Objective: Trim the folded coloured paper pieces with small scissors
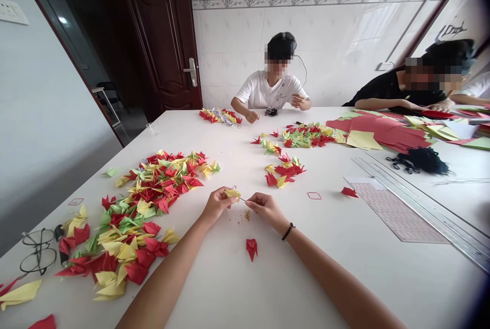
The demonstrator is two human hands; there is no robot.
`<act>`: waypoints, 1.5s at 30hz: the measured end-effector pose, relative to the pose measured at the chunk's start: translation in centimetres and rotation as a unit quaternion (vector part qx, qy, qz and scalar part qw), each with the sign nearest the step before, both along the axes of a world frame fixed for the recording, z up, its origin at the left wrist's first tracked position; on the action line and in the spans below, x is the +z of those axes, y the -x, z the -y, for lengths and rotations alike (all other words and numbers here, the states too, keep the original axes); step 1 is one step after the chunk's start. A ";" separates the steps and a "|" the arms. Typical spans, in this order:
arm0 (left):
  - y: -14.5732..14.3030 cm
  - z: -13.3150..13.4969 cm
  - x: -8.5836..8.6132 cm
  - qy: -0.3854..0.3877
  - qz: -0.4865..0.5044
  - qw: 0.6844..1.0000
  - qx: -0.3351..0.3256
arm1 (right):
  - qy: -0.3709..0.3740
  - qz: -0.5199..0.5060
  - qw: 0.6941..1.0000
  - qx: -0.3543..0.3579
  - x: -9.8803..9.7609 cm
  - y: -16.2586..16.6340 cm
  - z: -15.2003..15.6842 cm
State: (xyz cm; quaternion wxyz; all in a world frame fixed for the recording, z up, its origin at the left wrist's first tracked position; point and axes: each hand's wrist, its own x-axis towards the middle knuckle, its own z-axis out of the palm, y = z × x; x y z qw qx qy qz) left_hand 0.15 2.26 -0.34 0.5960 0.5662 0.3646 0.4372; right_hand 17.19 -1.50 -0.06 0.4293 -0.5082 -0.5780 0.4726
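Between the thumb and fingers of my left hand (pixel 216 205) is a yellow folded paper crane (pixel 233 194). My right hand (pixel 267 210), with a dark band at the wrist, pinches a thin dark needle-like rod (pixel 243 199) whose far end meets the crane; whether it goes into the paper is too small to tell. Just below the hands lie small orange-brown beads or grains (pixel 247 214). Closer to me a single red folded paper piece (pixel 251 249) rests on the white table (pixel 214 288). A large heap of red, yellow and green paper cranes (pixel 164 181) spreads left of my left hand.
Glasses (pixel 38 251) lie at the left edge. Smaller crane piles (pixel 285 171) sit ahead. To the right are a ruler (pixel 421 206), a patterned sheet (pixel 398 211), black cord (pixel 421 160) and coloured paper sheets (pixel 375 130). Two people (pixel 271 84) work across the table; another sleeve shows far right.
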 end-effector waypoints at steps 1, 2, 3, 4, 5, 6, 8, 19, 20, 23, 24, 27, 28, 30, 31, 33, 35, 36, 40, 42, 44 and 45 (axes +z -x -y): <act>0.0 0.0 0.0 0.000 0.000 1.000 0.001 | -0.001 0.002 1.000 0.001 0.0 0.0 0.0; 0.0 0.0 -0.1 0.000 0.000 1.000 0.001 | -0.003 0.003 1.000 0.001 0.1 0.0 0.0; 0.0 0.0 -0.1 -0.001 -0.001 1.000 0.001 | -0.004 0.004 1.000 -0.001 0.1 0.0 0.0; 0.0 0.0 -0.1 -0.002 -0.001 1.000 0.000 | -0.005 0.004 1.000 -0.004 0.2 0.0 0.0; 0.0 0.0 -0.1 -0.002 -0.002 1.000 -0.001 | -0.005 0.005 1.000 -0.008 0.2 0.0 0.1; 0.0 0.0 0.0 -0.002 -0.003 1.000 -0.002 | -0.005 0.006 1.000 -0.010 0.3 0.0 0.1; 0.0 0.1 0.0 -0.001 -0.003 1.000 -0.002 | -0.004 0.010 1.000 -0.012 0.3 0.0 0.1; 0.0 0.3 0.4 0.003 -0.013 1.000 0.003 | -0.001 0.015 1.000 -0.001 -0.1 -0.2 -0.1; 0.0 0.3 0.4 0.002 -0.012 1.000 0.003 | 0.000 0.013 1.000 0.000 -0.1 -0.2 -0.1; 0.0 0.3 0.3 0.001 -0.011 1.000 0.001 | -0.001 0.011 1.000 0.005 0.0 -0.1 0.0; 0.0 0.3 0.3 0.001 -0.010 1.000 0.001 | -0.001 0.011 1.000 0.005 0.1 -0.1 0.0; -0.1 0.2 0.3 0.003 -0.009 1.000 0.000 | 0.002 0.014 1.000 0.003 0.1 -0.1 0.0; -0.1 0.3 0.3 0.004 -0.009 1.000 0.000 | 0.004 0.014 1.000 0.001 0.2 -0.1 0.0; -0.1 0.3 0.4 0.005 -0.012 1.000 0.000 | 0.009 0.011 1.000 -0.002 0.2 -0.1 0.0; -0.1 0.3 0.4 0.004 -0.012 1.000 0.000 | 0.010 0.009 1.000 -0.003 0.2 -0.1 0.0; 0.0 0.3 0.4 0.002 -0.011 1.000 -0.001 | 0.010 0.005 1.000 -0.006 0.2 -0.1 0.0; 0.0 0.3 0.4 0.001 -0.006 1.000 -0.002 | 0.006 0.000 1.000 -0.007 0.2 0.0 0.0; 0.0 0.3 0.4 0.002 -0.002 1.000 -0.003 | 0.004 -0.001 1.000 -0.007 0.1 0.0 0.0; -0.1 0.4 0.4 0.018 0.011 1.000 -0.002 | -0.010 0.016 1.000 -0.014 -0.2 0.1 0.1; -0.2 0.5 0.5 0.031 0.016 0.999 0.008 | -0.022 0.033 0.999 -0.017 -0.4 0.2 0.1; -0.3 0.6 0.5 0.044 0.022 0.999 0.018 | -0.035 0.048 0.998 -0.021 -0.6 0.3 0.2; -0.3 0.7 0.5 0.049 0.026 0.998 0.020 | -0.039 0.052 0.998 -0.023 -0.7 0.4 0.3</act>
